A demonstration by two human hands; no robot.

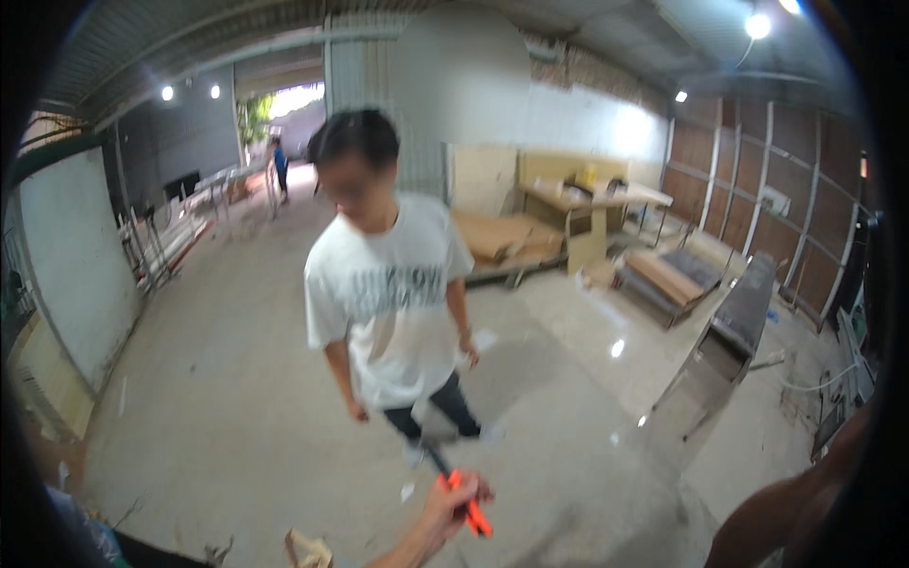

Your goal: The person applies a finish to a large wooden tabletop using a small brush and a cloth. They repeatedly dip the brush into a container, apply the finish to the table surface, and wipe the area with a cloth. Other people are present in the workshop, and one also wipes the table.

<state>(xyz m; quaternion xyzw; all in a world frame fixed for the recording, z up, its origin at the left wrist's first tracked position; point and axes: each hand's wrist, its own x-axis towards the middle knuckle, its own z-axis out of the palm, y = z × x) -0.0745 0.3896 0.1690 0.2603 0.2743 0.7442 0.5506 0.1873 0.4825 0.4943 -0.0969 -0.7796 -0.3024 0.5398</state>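
My left hand [453, 504] comes in from the lower edge with its fingers wrapped round an orange-handled tool [478, 520]. A dark, narrow end of the tool points up and away, toward the feet of a person [388, 293] standing in front of me. Blur hides its exact kind. That person wears a white T-shirt and dark trousers, with both arms hanging down. At the lower right a bare arm [795, 506] shows, dark and close to the camera. My right hand is not visible.
Wood scraps [308, 549] lie at the bottom edge. Cardboard sheets [507, 237] and a cluttered table [606, 197] stand behind the person. A long metal frame [729, 331] and stacked panels [668, 279] are at the right. Metal racks and another person [279, 168] appear far left.
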